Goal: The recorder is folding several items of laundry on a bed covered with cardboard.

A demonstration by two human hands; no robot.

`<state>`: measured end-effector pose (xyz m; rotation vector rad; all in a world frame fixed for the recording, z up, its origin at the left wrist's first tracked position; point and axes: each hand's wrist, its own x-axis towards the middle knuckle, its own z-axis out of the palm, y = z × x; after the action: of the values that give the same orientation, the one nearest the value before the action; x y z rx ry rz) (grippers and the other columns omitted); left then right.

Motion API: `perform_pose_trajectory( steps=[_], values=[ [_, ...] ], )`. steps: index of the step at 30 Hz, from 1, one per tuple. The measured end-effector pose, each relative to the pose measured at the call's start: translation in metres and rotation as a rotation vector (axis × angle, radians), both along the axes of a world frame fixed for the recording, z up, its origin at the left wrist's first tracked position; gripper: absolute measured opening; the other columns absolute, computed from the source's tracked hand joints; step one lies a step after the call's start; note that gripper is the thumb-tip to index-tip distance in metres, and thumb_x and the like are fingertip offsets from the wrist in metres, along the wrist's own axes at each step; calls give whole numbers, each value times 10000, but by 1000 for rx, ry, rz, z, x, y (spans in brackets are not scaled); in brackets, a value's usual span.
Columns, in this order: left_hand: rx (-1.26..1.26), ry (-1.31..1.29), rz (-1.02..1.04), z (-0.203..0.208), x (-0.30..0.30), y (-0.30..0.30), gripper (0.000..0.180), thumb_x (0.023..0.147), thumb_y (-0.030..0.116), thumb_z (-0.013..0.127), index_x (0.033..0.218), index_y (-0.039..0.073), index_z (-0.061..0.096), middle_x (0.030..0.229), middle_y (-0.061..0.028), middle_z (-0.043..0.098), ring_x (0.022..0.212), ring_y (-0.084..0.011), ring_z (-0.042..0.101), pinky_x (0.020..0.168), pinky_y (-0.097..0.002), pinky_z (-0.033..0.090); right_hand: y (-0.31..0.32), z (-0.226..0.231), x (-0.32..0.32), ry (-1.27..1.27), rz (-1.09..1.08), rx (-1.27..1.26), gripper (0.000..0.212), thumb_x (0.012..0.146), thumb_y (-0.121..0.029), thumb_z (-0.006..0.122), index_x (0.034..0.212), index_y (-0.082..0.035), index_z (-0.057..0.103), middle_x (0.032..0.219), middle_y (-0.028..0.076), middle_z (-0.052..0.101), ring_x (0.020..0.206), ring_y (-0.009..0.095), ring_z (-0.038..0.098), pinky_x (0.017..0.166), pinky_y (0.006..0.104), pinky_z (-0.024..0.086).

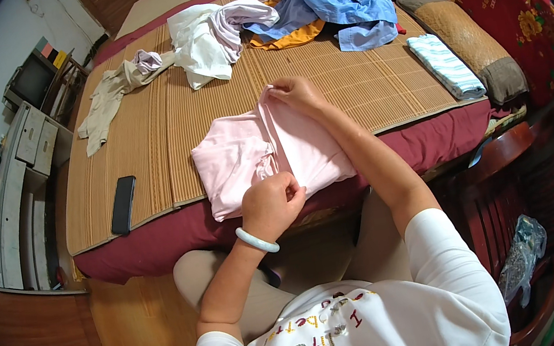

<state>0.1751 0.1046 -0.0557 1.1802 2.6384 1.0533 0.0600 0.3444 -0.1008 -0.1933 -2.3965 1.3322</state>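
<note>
A pale pink garment [235,154] lies partly folded at the near edge of the bed, on the bamboo mat [151,130]. My right hand [298,96] pinches its far edge and lifts a fold there. Closer to me, my left hand [272,205], with a pale bangle above it, is closed on the garment's near edge. Some gathered cloth shows between the two hands. The fingertips of the left hand are partly hidden by the hand itself.
Rumpled white [199,46], beige [114,97] and blue clothes [354,13] lie across the mat's far side. A black phone [123,205] rests at left. To the right are a folded striped cloth [445,66], a brown pillow [471,43] and a wooden chair [503,169].
</note>
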Motion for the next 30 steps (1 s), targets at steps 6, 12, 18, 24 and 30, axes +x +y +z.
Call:
perform_pose_trajectory(
  steps=[6,12,18,24,30],
  values=[
    [-43,128,-64,-25,2,8,155,789,202,710,709,81,655,635,-91,642,590,-250,643,551,-367,497,6,-14,-1,-17,224,188,379,935,-176,609,1299,-69,606,1192,150,683,1097,242,652,932,324,502],
    [-68,135,-95,-23,5,10,179,800,225,698,707,80,652,632,-87,633,590,-263,636,557,-386,493,29,-5,1,-15,222,27,404,899,-142,624,1294,-56,609,1155,141,702,1067,261,673,910,333,522],
    [58,213,-59,-3,-6,14,268,852,286,685,987,57,656,1046,-128,643,955,-295,609,803,-393,479,20,5,13,61,166,279,440,929,-225,618,1331,-51,574,1326,156,597,1181,289,600,986,369,466],
    [-283,456,-67,-39,-1,23,706,923,529,535,1454,73,436,1504,-163,402,1391,-377,341,1135,-521,241,-26,-22,38,-203,97,840,643,986,-508,429,1490,-112,385,1552,152,359,1451,316,303,1160,566,189],
    [-359,501,-78,-43,-1,21,808,900,613,509,1474,55,402,1515,-167,399,1421,-351,326,1153,-537,182,-21,2,39,-190,110,694,642,982,-500,454,1487,-109,389,1534,175,374,1454,326,299,1152,565,224]
  ],
)
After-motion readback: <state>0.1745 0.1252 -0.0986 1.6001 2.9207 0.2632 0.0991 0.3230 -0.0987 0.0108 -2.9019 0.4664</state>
